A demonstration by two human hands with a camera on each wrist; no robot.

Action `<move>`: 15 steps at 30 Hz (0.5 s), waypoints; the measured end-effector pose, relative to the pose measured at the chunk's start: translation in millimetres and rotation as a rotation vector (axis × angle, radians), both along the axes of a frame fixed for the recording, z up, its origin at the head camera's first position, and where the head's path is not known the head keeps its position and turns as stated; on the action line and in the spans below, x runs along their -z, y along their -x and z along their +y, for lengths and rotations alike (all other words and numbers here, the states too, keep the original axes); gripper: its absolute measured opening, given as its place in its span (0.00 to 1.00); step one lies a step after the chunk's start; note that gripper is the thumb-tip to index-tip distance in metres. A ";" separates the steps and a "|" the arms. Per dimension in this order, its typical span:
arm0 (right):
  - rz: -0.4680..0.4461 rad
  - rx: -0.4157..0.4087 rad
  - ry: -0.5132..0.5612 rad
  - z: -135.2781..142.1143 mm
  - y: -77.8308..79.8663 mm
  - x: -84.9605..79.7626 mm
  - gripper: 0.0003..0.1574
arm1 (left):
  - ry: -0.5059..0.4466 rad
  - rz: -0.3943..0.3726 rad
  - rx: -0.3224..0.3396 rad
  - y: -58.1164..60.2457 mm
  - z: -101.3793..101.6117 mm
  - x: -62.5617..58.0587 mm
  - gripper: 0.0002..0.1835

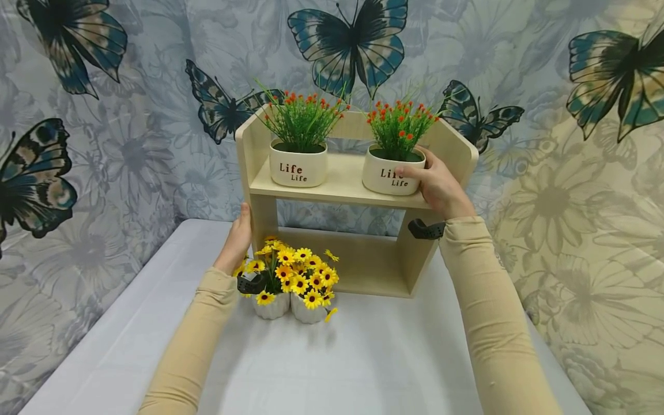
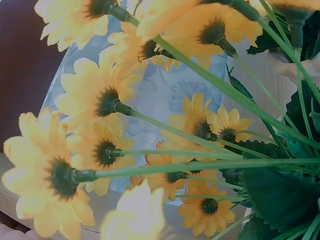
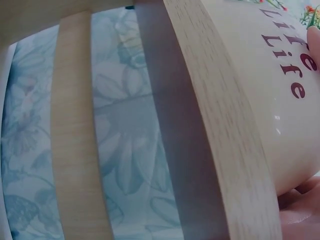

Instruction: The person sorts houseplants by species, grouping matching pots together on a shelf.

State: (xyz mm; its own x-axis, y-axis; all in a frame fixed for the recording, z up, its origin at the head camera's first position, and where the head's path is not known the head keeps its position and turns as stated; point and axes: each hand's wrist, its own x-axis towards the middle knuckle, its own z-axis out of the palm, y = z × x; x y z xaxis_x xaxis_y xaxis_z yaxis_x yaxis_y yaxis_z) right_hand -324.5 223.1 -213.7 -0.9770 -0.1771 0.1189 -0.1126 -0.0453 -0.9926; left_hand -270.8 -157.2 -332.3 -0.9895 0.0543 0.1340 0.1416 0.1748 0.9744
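On the upper board of a pale wooden shelf stand two white oval pots lettered "Life", planted with green grass and small red flowers. My right hand grips the right-hand pot, thumb across its front and fingers around its right end. In the right wrist view that pot sits close at the board's front edge. The left pot stands apart from it. My left hand lies against the shelf's left side panel with its fingers pointing up. Yellow flowers fill the left wrist view, hiding that hand's work.
Two small white pots of yellow flowers stand on the white-covered table, before the shelf's lower left. The lower compartment has an open back. Butterfly-patterned cloth hangs behind and at both sides.
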 end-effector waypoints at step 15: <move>-0.010 0.001 0.060 -1.4 0.6 -0.1 0.61 | -0.033 -0.001 0.011 2.9 0.8 1.3 0.37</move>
